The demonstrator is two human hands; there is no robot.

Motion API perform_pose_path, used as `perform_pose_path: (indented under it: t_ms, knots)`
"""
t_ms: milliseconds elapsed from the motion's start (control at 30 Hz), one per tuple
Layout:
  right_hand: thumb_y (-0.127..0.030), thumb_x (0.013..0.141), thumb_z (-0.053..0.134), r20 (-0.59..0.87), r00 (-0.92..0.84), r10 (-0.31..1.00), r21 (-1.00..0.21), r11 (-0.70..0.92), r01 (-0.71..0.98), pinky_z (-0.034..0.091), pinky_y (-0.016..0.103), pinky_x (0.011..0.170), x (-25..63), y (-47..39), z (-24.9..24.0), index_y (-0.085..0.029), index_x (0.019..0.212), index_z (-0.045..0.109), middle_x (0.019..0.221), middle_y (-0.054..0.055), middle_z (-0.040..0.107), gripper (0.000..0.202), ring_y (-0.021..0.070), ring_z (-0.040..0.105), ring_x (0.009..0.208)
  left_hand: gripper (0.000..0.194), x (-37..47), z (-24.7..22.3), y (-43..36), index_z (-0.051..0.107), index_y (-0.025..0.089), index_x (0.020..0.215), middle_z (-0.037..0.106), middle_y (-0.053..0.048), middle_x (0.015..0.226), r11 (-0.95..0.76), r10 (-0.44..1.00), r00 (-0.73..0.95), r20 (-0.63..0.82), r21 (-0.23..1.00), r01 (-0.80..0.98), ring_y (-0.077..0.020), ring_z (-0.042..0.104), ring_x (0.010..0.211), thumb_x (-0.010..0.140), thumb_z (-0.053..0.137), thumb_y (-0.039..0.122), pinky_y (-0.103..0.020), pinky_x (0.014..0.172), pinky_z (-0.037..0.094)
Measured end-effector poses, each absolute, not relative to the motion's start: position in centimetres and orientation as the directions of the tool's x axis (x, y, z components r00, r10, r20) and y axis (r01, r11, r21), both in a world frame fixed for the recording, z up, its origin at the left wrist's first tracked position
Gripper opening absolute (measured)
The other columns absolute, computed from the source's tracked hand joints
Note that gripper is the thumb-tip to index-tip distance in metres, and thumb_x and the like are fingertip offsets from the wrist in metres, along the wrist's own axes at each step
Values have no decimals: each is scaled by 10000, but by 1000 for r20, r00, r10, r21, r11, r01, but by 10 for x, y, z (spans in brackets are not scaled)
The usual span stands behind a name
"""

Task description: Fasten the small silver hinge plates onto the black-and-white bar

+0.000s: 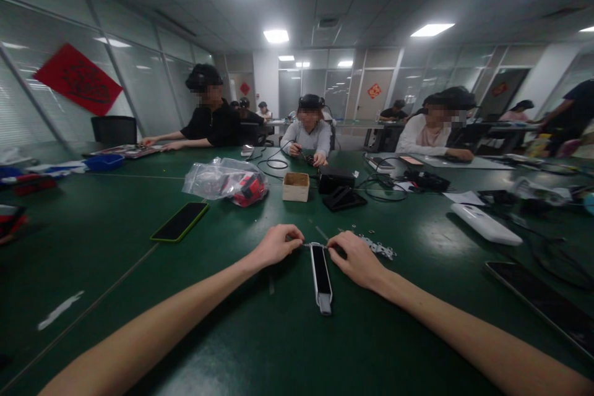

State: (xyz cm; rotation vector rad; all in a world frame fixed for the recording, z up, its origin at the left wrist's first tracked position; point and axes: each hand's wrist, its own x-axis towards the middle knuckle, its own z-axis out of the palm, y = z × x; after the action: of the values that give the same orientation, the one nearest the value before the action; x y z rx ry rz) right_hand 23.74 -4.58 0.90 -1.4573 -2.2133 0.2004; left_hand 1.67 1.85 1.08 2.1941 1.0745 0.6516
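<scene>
Both hands meet at the far end of a slim black-and-white device point(320, 275) that lies flat on the green surface point(232, 334), its long axis pointing away from the person. The left hand point(275, 245) has its fingers pinched closed around something thin and small at the device's far tip; what exactly it grips is too small to tell. The right hand point(356, 257) rests on the surface just right of that same tip, fingers curled in and touching the end of the device, steadying it rather than lifting it.

Just right of the device, beyond the right hand, lies a scatter of small metal parts point(378, 248). Judging by these, work at the tip is under way and not finished: the loose pieces remain apart from the device, which still lies on the surface with both hands on it.

Farther from the device, to the left, lies a phone with a green rim point(180, 221); behind it sits a clear plastic bag point(226, 180) with something red inside, and a small cardboard box point(296, 186) stands straight beyond the device. A white oblong gadget point(486, 223) lies well to the right. Other people sit at the far side of the surface.
</scene>
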Motion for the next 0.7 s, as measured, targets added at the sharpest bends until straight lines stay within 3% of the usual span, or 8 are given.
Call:
perform_pose_path:
  t_ms: [233,467,700]
  knots:
    - [-244,889,470,323,-320,890,-371,431,823,468,344,770,238,-45,7,-159,911,628,920,79,623,181,191,556,853,183,18,12,16,651,147,877,670,-20,800,-436,831,543,119,744,505,-111,585,556,802,539,271,-206,513,457]
    - [-211,874,481,359,-331,873,-356,456,816,460,349,773,239,-43,5,-154,902,630,877,75,619,162,191,547,833,162,17,13,16,674,173,879,688,-9,841,-473,831,537,147,695,542,-144,615,714,755,597,245,-233,649,467]
    - [-221,878,475,359,-325,875,-357,450,818,460,349,764,238,-43,5,-162,894,628,874,74,618,164,191,548,828,152,18,16,14,677,181,876,683,0,842,-498,814,561,152,679,539,-146,611,737,753,623,252,-239,684,466]
